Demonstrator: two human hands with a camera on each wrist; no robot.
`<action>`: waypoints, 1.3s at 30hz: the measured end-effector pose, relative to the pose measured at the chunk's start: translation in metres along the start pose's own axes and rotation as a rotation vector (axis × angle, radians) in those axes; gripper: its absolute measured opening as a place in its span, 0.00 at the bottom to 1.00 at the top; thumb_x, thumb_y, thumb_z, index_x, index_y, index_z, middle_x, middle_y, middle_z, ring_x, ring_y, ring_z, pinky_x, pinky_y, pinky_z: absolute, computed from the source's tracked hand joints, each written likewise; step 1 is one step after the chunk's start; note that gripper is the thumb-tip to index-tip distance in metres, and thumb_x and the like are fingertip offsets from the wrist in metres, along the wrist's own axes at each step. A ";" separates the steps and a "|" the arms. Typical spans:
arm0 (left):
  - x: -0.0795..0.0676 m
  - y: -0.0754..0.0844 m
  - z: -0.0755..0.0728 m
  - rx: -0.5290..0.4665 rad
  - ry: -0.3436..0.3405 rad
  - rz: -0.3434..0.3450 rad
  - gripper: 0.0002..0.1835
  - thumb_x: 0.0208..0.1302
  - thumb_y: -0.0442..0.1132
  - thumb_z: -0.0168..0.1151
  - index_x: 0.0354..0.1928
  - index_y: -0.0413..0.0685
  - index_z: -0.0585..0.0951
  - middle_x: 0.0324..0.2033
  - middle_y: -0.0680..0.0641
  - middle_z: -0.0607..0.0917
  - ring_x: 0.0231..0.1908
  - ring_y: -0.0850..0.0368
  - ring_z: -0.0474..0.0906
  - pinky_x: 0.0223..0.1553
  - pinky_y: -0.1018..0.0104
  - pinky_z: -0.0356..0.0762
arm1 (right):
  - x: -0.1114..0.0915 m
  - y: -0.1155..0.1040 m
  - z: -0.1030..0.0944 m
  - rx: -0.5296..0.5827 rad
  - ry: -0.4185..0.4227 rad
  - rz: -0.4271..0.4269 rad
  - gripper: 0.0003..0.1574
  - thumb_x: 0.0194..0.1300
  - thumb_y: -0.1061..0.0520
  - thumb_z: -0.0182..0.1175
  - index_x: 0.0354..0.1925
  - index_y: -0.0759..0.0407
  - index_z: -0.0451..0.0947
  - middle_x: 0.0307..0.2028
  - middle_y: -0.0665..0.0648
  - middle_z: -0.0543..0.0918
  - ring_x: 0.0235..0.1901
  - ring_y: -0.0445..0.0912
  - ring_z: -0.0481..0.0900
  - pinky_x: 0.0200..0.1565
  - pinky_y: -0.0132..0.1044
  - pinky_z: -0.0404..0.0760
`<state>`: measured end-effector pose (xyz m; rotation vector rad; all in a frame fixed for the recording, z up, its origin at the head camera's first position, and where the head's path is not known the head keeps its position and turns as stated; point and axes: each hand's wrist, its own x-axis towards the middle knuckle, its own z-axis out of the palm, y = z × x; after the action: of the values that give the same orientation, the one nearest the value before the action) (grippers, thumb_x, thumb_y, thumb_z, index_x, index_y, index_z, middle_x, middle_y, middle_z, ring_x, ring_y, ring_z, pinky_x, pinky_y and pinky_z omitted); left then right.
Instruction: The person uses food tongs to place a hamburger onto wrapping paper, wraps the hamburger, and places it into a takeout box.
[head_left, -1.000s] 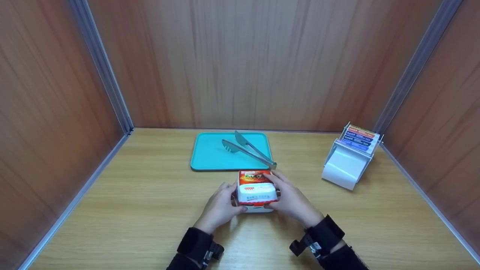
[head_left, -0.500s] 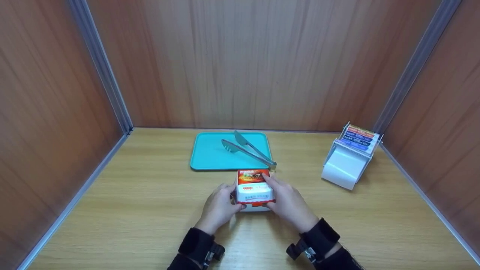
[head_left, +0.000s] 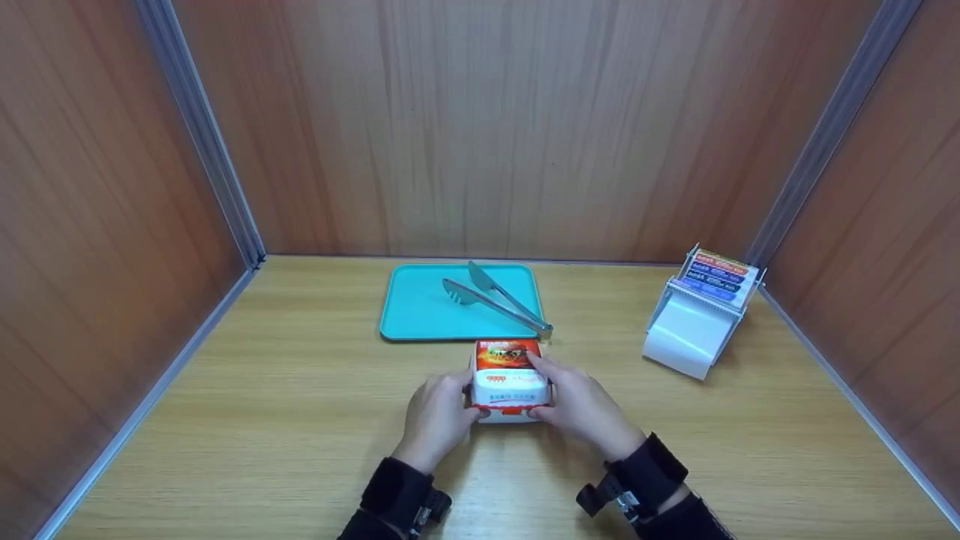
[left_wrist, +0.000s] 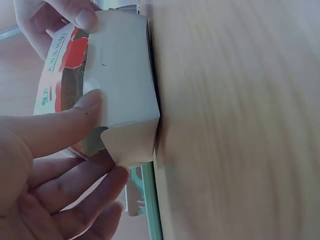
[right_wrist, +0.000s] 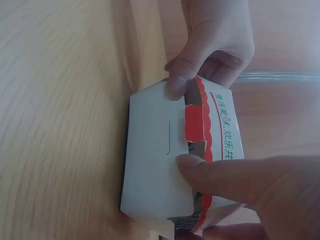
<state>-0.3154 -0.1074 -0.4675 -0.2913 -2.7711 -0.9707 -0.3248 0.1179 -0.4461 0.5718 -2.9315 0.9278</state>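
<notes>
A white and red burger box sits on the table, held from both sides. My left hand grips its left side, thumb on the front wall. On the right side my right hand holds it, index finger on the lid and thumb at the front. In both wrist views a narrow gap runs between the lid and the white front wall. A red tab hangs from the lid's front edge in that gap. A thin slit is cut in the front wall below it. The box's contents are hidden.
Behind the box lies a turquoise tray with metal tongs on it, their joined end over its front right corner. At the right stands a white holder with a printed label. Wooden panels enclose the table.
The box has shifted very slightly to the left between both hands. The right thumb and fingers have moved a little with it. The tray, tongs and holder stay put.
</notes>
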 end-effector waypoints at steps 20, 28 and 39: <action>0.000 -0.004 0.002 -0.139 -0.141 0.006 0.42 0.60 0.44 0.82 0.73 0.34 0.75 0.61 0.35 0.86 0.61 0.41 0.83 0.63 0.46 0.81 | 0.006 0.019 0.005 0.249 -0.057 0.052 0.44 0.62 0.60 0.79 0.72 0.52 0.72 0.69 0.65 0.77 0.66 0.60 0.77 0.65 0.59 0.77; 0.002 -0.003 0.002 -0.105 -0.159 -0.043 0.24 0.65 0.44 0.78 0.57 0.36 0.88 0.47 0.41 0.91 0.38 0.56 0.79 0.41 0.59 0.77 | 0.005 0.016 -0.001 0.384 -0.084 0.217 0.45 0.66 0.59 0.76 0.77 0.41 0.72 0.77 0.65 0.68 0.68 0.63 0.77 0.66 0.57 0.78; 0.001 0.007 0.002 -0.128 -0.068 -0.005 0.35 0.71 0.43 0.72 0.77 0.47 0.73 0.23 0.54 0.77 0.29 0.58 0.72 0.32 0.67 0.71 | 0.005 0.008 -0.012 0.353 -0.087 0.234 0.42 0.72 0.50 0.72 0.79 0.44 0.70 0.68 0.62 0.77 0.31 0.46 0.75 0.34 0.35 0.73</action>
<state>-0.3148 -0.1007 -0.4653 -0.3432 -2.7757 -1.1632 -0.3334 0.1295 -0.4400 0.2812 -2.9732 1.5007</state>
